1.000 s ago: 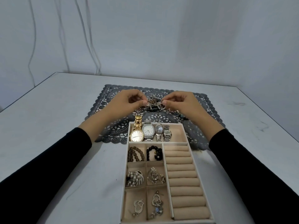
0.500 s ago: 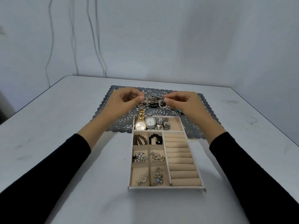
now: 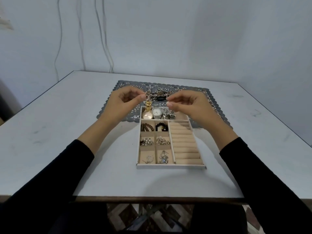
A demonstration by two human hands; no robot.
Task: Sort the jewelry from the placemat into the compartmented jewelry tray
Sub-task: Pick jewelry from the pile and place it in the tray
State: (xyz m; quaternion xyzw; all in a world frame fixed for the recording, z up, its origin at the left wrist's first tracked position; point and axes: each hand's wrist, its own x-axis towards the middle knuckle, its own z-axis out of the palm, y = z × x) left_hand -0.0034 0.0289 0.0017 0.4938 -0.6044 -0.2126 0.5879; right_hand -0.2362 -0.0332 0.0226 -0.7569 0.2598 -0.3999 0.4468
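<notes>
**Both hands pinched a chain tangle over the far end of the tray**

A pale, scuffed table (image 3: pixel 50 132) filled the middle of the view, and its far edge met a plain whitish wall (image 3: pixel 185 39). Thin cables (image 3: pixel 99 31) hung down that wall on the left. Below the table's dark near edge (image 3: pixel 158 198), a patterned floor (image 3: pixel 152 215) showed between the person's black sleeves (image 3: pixel 50 174).

A grey lace placemat (image 3: pixel 212 102) lay toward the far side of the table. The beige jewelry tray (image 3: pixel 170 166) stood lengthwise in front of it, with its far end resting on the mat's near border. Wide stretches of tabletop lay to the left and right of the tray and mat. A broad band also separated the tray's near rim from the table's near edge. The mat's far border sat close to the table's far edge.

The left hand (image 3: pixel 123 105) and right hand (image 3: pixel 190 107) were raised over the mat, just beyond the tray's far compartment. On each, the thumb and forefinger pinched one end of a tangle of chains (image 3: pixel 158 94), while the other fingers curled loosely. The tangle stretched between the hands, and whether its lower part touched the mat could not be told.

In the tray, a gold watch (image 3: pixel 147 114) and a silver watch (image 3: pixel 156 112) lay in the far compartment, with more watches beside them. Brown beads (image 3: pixel 146 127) and black beads (image 3: pixel 161 127) filled the next two cells. Smaller metal pieces sat in the four cells nearer the person. The ring rolls (image 3: pixel 184 144) ran down the right side.
</notes>
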